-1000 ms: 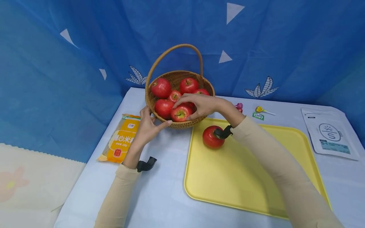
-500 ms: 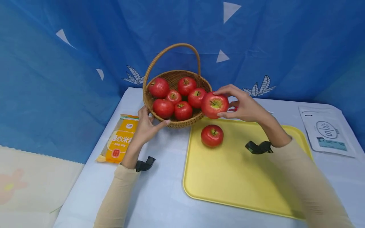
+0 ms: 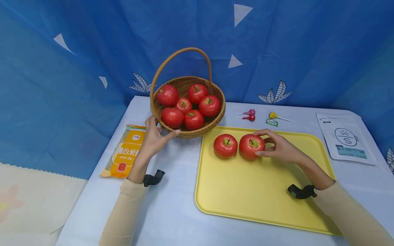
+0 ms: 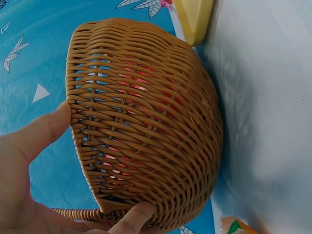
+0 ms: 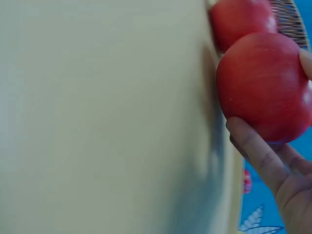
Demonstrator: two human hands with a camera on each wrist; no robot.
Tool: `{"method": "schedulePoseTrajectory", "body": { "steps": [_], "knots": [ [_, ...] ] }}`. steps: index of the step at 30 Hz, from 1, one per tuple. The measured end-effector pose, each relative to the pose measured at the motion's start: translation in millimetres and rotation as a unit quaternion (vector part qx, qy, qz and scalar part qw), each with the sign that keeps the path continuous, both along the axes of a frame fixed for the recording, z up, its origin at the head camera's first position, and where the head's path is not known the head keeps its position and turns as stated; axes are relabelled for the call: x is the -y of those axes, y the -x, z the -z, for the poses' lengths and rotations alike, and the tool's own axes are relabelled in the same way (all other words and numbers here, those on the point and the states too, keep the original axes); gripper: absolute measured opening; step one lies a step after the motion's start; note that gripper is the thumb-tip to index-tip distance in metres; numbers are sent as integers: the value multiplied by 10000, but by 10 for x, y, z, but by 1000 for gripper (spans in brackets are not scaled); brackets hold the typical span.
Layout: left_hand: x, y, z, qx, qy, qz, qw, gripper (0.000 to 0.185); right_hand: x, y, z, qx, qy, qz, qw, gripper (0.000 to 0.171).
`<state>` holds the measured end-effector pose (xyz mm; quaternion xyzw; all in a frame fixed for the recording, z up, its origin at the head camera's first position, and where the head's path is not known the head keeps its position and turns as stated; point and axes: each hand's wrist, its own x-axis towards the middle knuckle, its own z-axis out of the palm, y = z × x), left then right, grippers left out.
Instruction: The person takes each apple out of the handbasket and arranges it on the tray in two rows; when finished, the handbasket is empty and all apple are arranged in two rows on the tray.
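Note:
A wicker basket (image 3: 215,121) with a handle stands at the back of the table and holds several red apples (image 3: 194,119). My left hand (image 3: 154,136) grips its near left rim; in the left wrist view thumb and finger clasp the basket's wall (image 4: 146,126). On the yellow tray (image 3: 261,191) lie two apples side by side. My right hand (image 3: 275,147) holds the right apple (image 3: 250,146), which rests on the tray next to the left apple (image 3: 225,145). The right wrist view shows my fingers curled round that apple (image 5: 263,85).
An orange food packet (image 3: 124,153) lies left of the basket. Lollipops (image 3: 247,115) and a small green sachet (image 3: 271,122) lie behind the tray. A white pouch (image 3: 346,141) sits at the right. A blue cloth backdrop closes off the back.
My right hand lifted an apple out of the basket, carried it right and down, and set it on the tray beside the first apple. The left hand stayed on the basket.

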<state>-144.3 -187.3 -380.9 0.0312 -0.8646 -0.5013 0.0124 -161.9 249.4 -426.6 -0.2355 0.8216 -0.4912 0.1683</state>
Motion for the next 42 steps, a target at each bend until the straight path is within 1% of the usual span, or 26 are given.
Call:
{"method": "schedulePoseTrajectory", "body": {
  "steps": [3,6,11,18,21,24,27,31,33,35,38,42],
  "knots": [
    [6,-3,5,-10,-27,13,10000,103,3,-29,65,171,-24,57,9998,63],
    [7,-1,5,-16,-48,4,10000,103,4,-35,84,117,-96,33,9999,63],
    [0,3,1,-13,-41,-20,10000,103,4,-8,73,-85,-406,-177,9990,61],
    [-10,0,-10,7,-38,-8,10000,104,7,17,37,19,-612,-270,9978,61],
    [-12,2,-11,5,-42,-10,10000,104,17,25,-15,-91,-710,-341,9969,63],
    [-11,-4,-15,0,-34,-9,10000,104,69,78,-154,-427,-752,-412,9954,66],
    [-5,-12,-18,-9,-11,-17,10000,103,187,205,-386,-1000,-717,-564,9908,70],
    [-4,-16,-27,-13,4,-20,10000,103,471,466,-749,-1823,-726,-863,9768,74],
    [-7,-18,-30,-22,-12,-9,10000,104,658,616,-907,-2086,-802,-975,9698,74],
    [-17,-20,-31,-37,-28,-12,10000,103,858,768,-1023,-2232,-894,-1048,9650,75],
    [-10,-18,-29,-66,-52,-25,10000,103,1171,1018,-1080,-2293,-1105,-1244,9590,76],
    [-11,-10,-19,-69,-85,-8,9999,103,1466,1293,-1030,-2222,-1679,-1490,9488,77]
  ]
}}
